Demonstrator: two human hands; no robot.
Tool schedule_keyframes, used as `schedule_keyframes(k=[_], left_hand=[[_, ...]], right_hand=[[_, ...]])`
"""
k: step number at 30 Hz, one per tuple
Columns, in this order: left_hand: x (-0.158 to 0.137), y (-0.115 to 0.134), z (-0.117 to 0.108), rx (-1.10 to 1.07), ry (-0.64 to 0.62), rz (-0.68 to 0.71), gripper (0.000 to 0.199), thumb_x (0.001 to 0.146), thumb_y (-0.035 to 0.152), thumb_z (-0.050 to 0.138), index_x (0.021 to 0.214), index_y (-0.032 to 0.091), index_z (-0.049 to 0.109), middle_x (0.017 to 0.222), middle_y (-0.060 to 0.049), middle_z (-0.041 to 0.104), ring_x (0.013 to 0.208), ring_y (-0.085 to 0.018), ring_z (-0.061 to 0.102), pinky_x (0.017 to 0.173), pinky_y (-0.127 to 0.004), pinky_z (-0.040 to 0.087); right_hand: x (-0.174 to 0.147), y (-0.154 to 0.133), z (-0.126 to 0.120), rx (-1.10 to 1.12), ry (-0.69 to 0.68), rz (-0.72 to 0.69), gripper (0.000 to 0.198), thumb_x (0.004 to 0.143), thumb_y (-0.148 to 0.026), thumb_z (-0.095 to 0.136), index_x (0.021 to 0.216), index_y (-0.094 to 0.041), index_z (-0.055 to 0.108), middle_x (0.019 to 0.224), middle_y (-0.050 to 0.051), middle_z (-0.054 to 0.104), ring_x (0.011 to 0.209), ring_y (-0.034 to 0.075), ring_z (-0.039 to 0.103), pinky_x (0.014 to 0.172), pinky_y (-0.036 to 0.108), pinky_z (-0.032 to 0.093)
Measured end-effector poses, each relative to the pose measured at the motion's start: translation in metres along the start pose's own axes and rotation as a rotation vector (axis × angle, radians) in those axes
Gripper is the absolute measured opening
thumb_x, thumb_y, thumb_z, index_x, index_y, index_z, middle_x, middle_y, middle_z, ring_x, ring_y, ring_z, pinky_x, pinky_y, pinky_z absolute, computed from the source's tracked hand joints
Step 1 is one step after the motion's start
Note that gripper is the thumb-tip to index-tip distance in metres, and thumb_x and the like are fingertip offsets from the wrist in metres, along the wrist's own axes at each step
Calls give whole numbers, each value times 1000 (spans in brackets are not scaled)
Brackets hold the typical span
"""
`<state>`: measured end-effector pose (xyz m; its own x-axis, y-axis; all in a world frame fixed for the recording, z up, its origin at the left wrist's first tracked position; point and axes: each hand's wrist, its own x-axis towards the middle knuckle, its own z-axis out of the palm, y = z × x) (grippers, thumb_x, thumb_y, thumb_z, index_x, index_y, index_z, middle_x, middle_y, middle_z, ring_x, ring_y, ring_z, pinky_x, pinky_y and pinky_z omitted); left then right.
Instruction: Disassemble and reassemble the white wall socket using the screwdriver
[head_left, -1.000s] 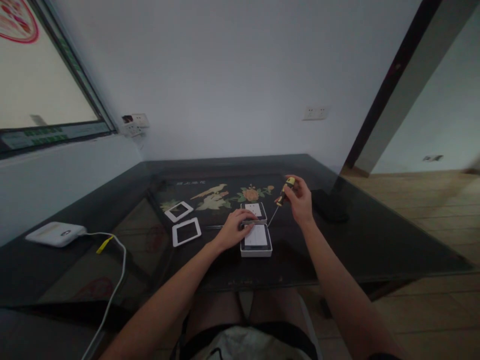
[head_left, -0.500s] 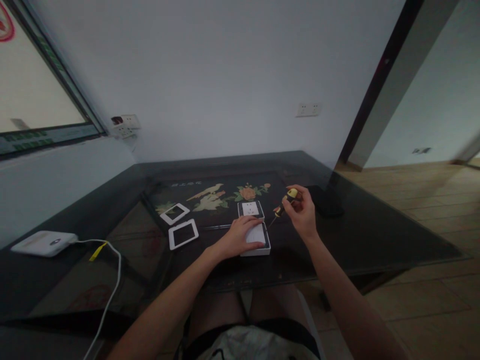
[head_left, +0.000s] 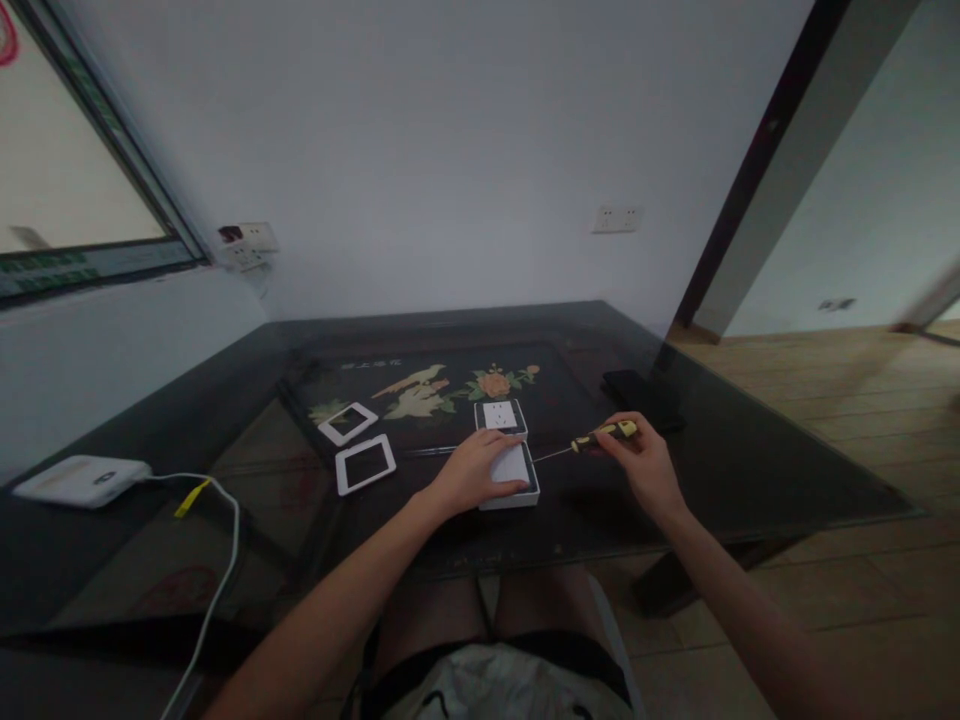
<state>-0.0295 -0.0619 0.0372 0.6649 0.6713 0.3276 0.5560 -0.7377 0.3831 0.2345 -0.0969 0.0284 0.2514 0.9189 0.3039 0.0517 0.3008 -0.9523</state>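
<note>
My left hand (head_left: 476, 468) grips the nearer white wall socket (head_left: 513, 470) on the dark table, thumb and fingers laid over its top and partly hiding it. In my right hand (head_left: 643, 462) is a screwdriver (head_left: 611, 435) with a yellow and black handle, held closed between thumb and fingers. Its thin shaft lies almost flat, and the tip is at the right edge of that socket. Just behind, and close against it, sits a second white wall socket (head_left: 500, 415) with its face up. Two white cover frames (head_left: 365, 464) rest to the left.
A white box-like device (head_left: 84, 482) with a white cable (head_left: 234, 540) and yellow tag lies on the left of the table (head_left: 720, 480). A dark flat object (head_left: 643, 398) lies at the right. Sockets (head_left: 617, 219) are mounted on the wall behind.
My right hand has moved right and lower, tilting the screwdriver from steep to nearly flat, with its tip still by the socket's right edge. My left hand stays on the socket.
</note>
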Motion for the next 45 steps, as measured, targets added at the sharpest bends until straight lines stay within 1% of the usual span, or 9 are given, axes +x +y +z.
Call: schedule_keyframes(k=[6, 10, 18, 23, 27, 32, 36, 40, 45], left_hand=[[-1, 0, 1, 32, 28, 17, 58, 77, 48, 67, 127, 20, 55, 120, -8, 63, 111, -24, 56, 99, -37, 44], [-1, 0, 2, 53, 33, 14, 55, 78, 46, 67, 125, 21, 56, 124, -8, 62, 114, -25, 56, 100, -38, 44], [-3, 5, 1, 43, 55, 31, 51, 79, 43, 66, 123, 18, 57, 121, -10, 63, 113, -25, 57, 98, -37, 46], [0, -2, -6, -90, 190, -8, 42, 84, 38, 62, 122, 20, 56, 120, -8, 62, 113, -21, 56, 100, -34, 44], [3, -35, -16, -3, 338, -247, 44, 85, 34, 61, 124, 16, 53, 123, -11, 61, 116, -24, 54, 103, -39, 42], [-2, -71, -17, 204, 126, -447, 49, 82, 30, 63, 127, 15, 52, 128, -14, 59, 119, -30, 53, 102, -45, 41], [-5, -78, -8, 182, 25, -421, 52, 80, 28, 66, 128, 16, 52, 127, -13, 60, 118, -29, 55, 101, -42, 43], [-3, -80, -8, 147, -10, -362, 59, 79, 29, 66, 133, 14, 46, 136, -15, 53, 126, -27, 49, 106, -40, 39], [-10, -54, -30, 66, 220, -317, 43, 85, 24, 58, 126, 16, 51, 129, -13, 58, 124, -27, 51, 107, -47, 38]], right_hand=[[11, 3, -33, -416, -333, 103, 31, 70, -46, 73, 80, -17, 67, 71, 4, 69, 68, 20, 65, 66, 32, 49], [19, 9, -38, -625, -589, 38, 29, 73, -45, 69, 84, -18, 72, 79, 6, 72, 75, 22, 64, 70, 34, 47], [25, 21, -22, -653, -642, -178, 28, 79, -44, 64, 92, -21, 72, 91, 8, 67, 88, 23, 63, 82, 36, 47], [30, 10, -29, -674, -596, -193, 28, 82, -42, 60, 94, -20, 72, 91, 8, 67, 83, 23, 62, 76, 36, 47], [28, -10, -33, -641, -517, -195, 32, 87, -42, 52, 102, -21, 72, 92, 8, 66, 81, 22, 62, 73, 36, 48], [21, -26, -15, -404, -305, -100, 27, 76, -40, 69, 96, -22, 69, 91, 6, 69, 82, 20, 62, 72, 33, 48], [22, -20, 14, 1, -35, -35, 33, 67, -39, 77, 88, -21, 60, 79, 2, 66, 67, 15, 60, 52, 24, 44], [20, -19, 40, 117, 3, -75, 28, 73, -40, 72, 87, -23, 54, 72, -2, 61, 52, 11, 56, 47, 24, 45], [10, -28, 51, 3, -5, -134, 28, 77, -42, 69, 88, -25, 50, 73, -3, 57, 52, 12, 57, 47, 27, 50]])
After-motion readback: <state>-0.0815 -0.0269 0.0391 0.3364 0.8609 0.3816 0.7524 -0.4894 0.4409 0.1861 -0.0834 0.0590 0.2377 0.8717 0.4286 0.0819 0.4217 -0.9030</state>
